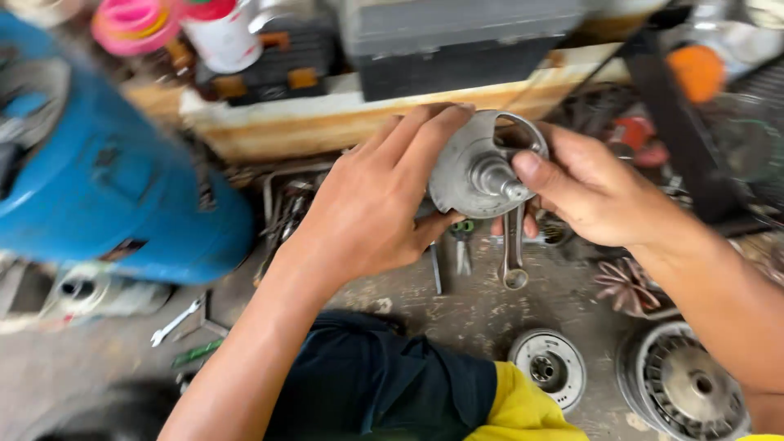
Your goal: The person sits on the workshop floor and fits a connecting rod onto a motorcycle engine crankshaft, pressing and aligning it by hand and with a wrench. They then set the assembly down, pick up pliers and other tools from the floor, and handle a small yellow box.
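Both my hands hold up a grey metal crankshaft, a round disc with a short stub shaft at its middle. A connecting rod hangs down from it, ending in a small ring. My left hand grips the disc's left edge, fingers over the top and thumb underneath. My right hand holds the right side, with the thumb pressed against the stub shaft.
A blue cylindrical tank lies at the left. On the grimy floor are a small wrench, pliers, a round metal hub, a finned clutch wheel and a small fan. A worn wooden plank and a dark box sit behind.
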